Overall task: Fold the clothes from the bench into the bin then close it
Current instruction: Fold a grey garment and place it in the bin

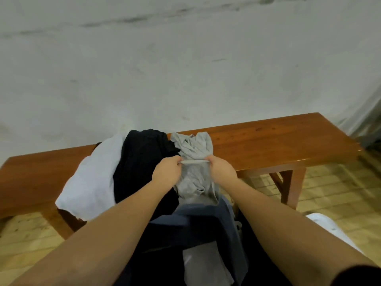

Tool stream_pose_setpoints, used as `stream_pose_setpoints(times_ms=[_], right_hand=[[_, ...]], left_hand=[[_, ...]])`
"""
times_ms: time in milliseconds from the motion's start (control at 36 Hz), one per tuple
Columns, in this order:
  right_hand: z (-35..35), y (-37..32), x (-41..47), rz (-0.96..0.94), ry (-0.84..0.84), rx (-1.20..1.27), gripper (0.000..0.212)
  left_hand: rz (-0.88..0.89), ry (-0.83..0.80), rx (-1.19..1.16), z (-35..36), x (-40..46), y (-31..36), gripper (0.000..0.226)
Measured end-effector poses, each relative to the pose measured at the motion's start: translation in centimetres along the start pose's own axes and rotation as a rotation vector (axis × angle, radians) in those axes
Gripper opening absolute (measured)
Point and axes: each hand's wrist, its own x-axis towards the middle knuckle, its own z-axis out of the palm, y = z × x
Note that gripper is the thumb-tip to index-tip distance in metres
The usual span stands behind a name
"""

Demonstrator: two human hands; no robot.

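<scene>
A grey garment lies on the wooden bench, partly hanging over the front edge. My left hand and my right hand both pinch its hem, stretched taut between them. To the left on the bench lie a black garment and a white garment, crumpled and overlapping. Below my arms a dark blue-grey fabric bin stands open, with a grey cloth inside.
A pale wall rises behind the bench. The floor is light wood planks. A white object sits at the lower right beside my right forearm. The bench's right half is bare wood.
</scene>
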Motion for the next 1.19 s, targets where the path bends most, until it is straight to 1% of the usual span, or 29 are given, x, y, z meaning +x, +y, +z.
stream_pose_setpoints(times_ms=[56, 111, 222, 306, 417, 500, 556, 639, 694, 750, 806, 833, 889, 917, 972, 1000, 1028, 1056, 1111, 1139, 1194], right_hand=[[-1.6, -0.9, 0.2, 0.046, 0.099, 0.148, 0.038], [-3.2, -1.9, 0.7, 0.04, 0.137, 0.259, 0.034], [-6.5, -4.4, 0.7, -0.012, 0.18, 0.382, 0.024], [-8.6, -6.1, 0.6, -0.071, 0.191, 0.368, 0.026], [-11.2, -8.1, 0.6, -0.132, 0.242, 0.299, 0.029], [-12.1, -8.6, 1.2, -0.145, 0.283, 0.244, 0.028], [-12.5, -9.0, 1.6, -0.127, 0.298, 0.221, 0.028], [-12.9, -8.7, 2.6, -0.04, 0.334, 0.245, 0.033], [-12.8, -7.7, 3.2, 0.053, 0.345, 0.252, 0.034], [-12.0, -6.6, 3.8, 0.141, 0.351, 0.224, 0.032], [-10.6, -5.8, 4.1, 0.183, 0.342, 0.153, 0.033], [-9.7, -5.5, 4.1, 0.168, 0.34, 0.084, 0.033], [-7.9, -5.2, 3.7, 0.047, 0.302, -0.059, 0.028], [-6.9, -5.1, 3.4, -0.044, 0.235, -0.109, 0.024], [-4.6, -4.5, 2.5, -0.214, 0.027, -0.194, 0.019], [-3.5, -4.0, 1.9, -0.266, -0.081, -0.231, 0.019], [-2.4, -3.4, 1.4, -0.301, -0.154, -0.269, 0.023], [-1.4, -2.7, 1.1, -0.329, -0.177, -0.309, 0.033], [0.3, -1.7, 0.9, -0.354, -0.121, -0.365, 0.048], [0.8, -1.5, 1.0, -0.349, -0.086, -0.369, 0.05], [1.0, -1.8, 1.2, -0.326, -0.075, -0.348, 0.044]], left_hand=[[0.037, 0.068, -0.018, -1.7, 0.6, 1.3, 0.026], [0.06, 0.118, -0.065, -3.2, 1.4, 2.6, 0.025], [0.005, 0.2, -0.265, -6.8, 2.9, 4.7, 0.023], [-0.027, 0.25, -0.356, -9.5, 4.1, 5.9, 0.023], [0.029, 0.299, -0.365, -12.6, 4.9, 7.4, 0.026], [0.022, 0.305, -0.341, -13.5, 5.4, 7.5, 0.026], [0.004, 0.284, -0.332, -13.7, 5.5, 7.2, 0.028], [-0.013, 0.159, -0.323, -12.4, 4.8, 6.4, 0.05], [0.04, 0.091, -0.24, -10.5, 4.0, 5.3, 0.056], [0.15, 0.037, -0.105, -8.5, 3.2, 3.9, 0.047], [0.271, -0.045, 0.099, -6.7, 2.6, 2.6, 0.041], [0.302, -0.102, 0.206, -5.9, 2.3, 1.9, 0.044], [0.32, -0.195, 0.372, -4.3, 2.0, 0.5, 0.051], [0.321, -0.215, 0.437, -3.7, 1.9, -0.1, 0.053], [0.337, -0.207, 0.541, -2.8, 1.8, -0.9, 0.051], [0.349, -0.189, 0.576, -2.5, 1.7, -1.2, 0.049], [0.363, -0.169, 0.599, -2.3, 1.7, -1.4, 0.046], [0.378, -0.152, 0.618, -2.1, 1.6, -1.4, 0.043], [0.402, -0.124, 0.659, -2.0, 1.5, -1.5, 0.037], [0.414, -0.108, 0.677, -2.1, 1.5, -1.5, 0.035], [0.426, -0.072, 0.698, -2.5, 1.5, -1.6, 0.032]])
